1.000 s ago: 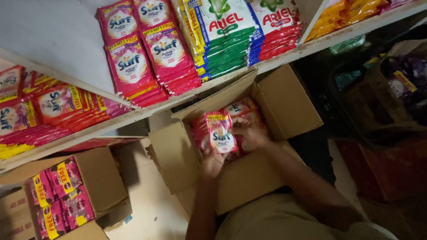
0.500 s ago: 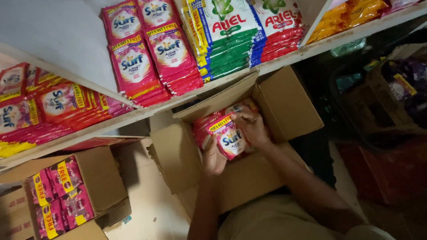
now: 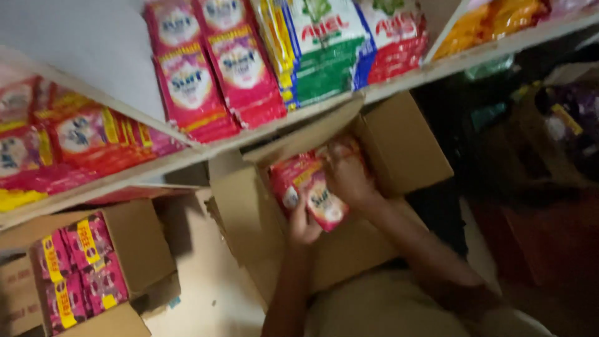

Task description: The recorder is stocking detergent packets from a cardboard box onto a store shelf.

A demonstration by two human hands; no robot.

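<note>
- The right hand (image 3: 348, 178) is curled over the top of a bunch of pink sachets (image 3: 312, 190), fingers wrapped round their upper edge.
- The left hand (image 3: 304, 223) grips the same bunch from underneath, thumb pressed against the lower front of the packets.
- The pink sachets sit between both hands, tilted, just above the mouth of an open cardboard box (image 3: 399, 146) whose flaps stand spread outwards.
- The box rests against the person's lap, directly under the edge of a white shelf (image 3: 399, 84).
- On that shelf lie stacks of flat pink detergent packets (image 3: 212, 75), and beside them to the right a stack of green and white packets (image 3: 327, 56) and then red packets (image 3: 396, 43).
- Further right on the shelf, orange packets (image 3: 493, 28) are partly visible.
- A lower shelf level at the left carries more red and pink packs (image 3: 68, 143), blurred.
- At the bottom left stands a second open carton (image 3: 134, 240) filled with upright magenta packets bearing yellow strips (image 3: 75, 274).
- The pale floor (image 3: 199, 293) shows between the two cartons.
</note>
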